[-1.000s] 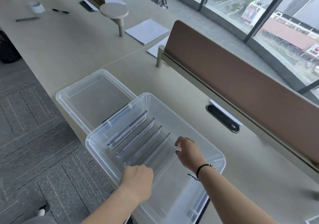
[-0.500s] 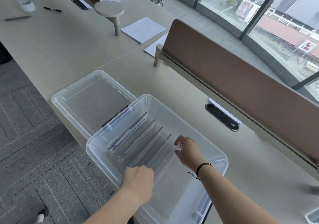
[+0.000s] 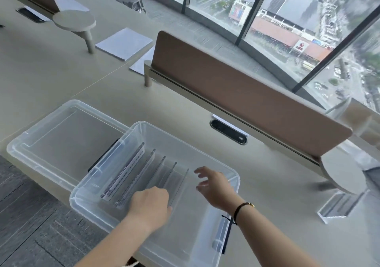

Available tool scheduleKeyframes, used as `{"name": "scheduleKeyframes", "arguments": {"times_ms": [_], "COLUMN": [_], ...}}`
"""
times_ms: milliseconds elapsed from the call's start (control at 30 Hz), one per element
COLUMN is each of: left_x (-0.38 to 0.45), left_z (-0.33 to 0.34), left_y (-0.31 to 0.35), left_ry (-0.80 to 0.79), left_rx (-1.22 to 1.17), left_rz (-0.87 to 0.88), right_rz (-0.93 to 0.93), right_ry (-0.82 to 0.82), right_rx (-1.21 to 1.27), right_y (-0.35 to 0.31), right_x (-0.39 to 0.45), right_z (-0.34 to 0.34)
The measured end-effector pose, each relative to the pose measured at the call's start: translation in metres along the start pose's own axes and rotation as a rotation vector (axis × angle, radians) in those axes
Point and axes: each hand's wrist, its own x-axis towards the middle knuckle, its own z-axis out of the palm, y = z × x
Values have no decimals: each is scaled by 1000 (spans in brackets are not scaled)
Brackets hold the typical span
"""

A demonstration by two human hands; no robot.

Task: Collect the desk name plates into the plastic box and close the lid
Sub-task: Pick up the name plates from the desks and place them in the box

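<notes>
A clear plastic box (image 3: 232, 172) sits at the desk's front edge. Several clear acrylic name plates (image 3: 131, 168) stand in a row on edge inside it, toward its left end. My left hand (image 3: 151, 204) is inside the box with its fingers curled at the near end of the rightmost plates. Above the box, my right hand (image 3: 216, 186) is lifted off the plates with its fingers spread, holding nothing. The clear lid (image 3: 41, 135) lies open side up on the desk, to the left of the box. One more clear name plate (image 3: 341, 205) lies on the desk at the right.
A brown divider panel (image 3: 236, 98) runs along the desk behind the box, with a black cable port (image 3: 228, 132) in front of it. Round desk-mounted shelves (image 3: 343, 174) stand at right and far left (image 3: 74, 21). White paper (image 3: 123, 43) lies beyond. Carpeted floor is on the left.
My right hand has let go of the last plate, risen and spread its fingers. My left hand stays at the plates' near end. The view has swung to the right.
</notes>
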Motion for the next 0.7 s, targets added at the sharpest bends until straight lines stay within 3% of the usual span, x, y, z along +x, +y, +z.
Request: {"name": "scheduleKeyframes", "arguments": {"times_ms": [133, 367, 700], "left_x": [20, 34, 14], "left_z": [-14, -29, -16], "left_y": [22, 103, 233], "left_ry": [77, 72, 89], "left_rx": [-53, -50, -11], "left_rz": [116, 359, 545], "right_rz": [98, 262, 361], "right_ry": [107, 372, 544], "right_rx": [80, 199, 309], "right_y": [16, 55, 146], "right_x": [-33, -101, -191], "right_z": [-25, -56, -98]}}
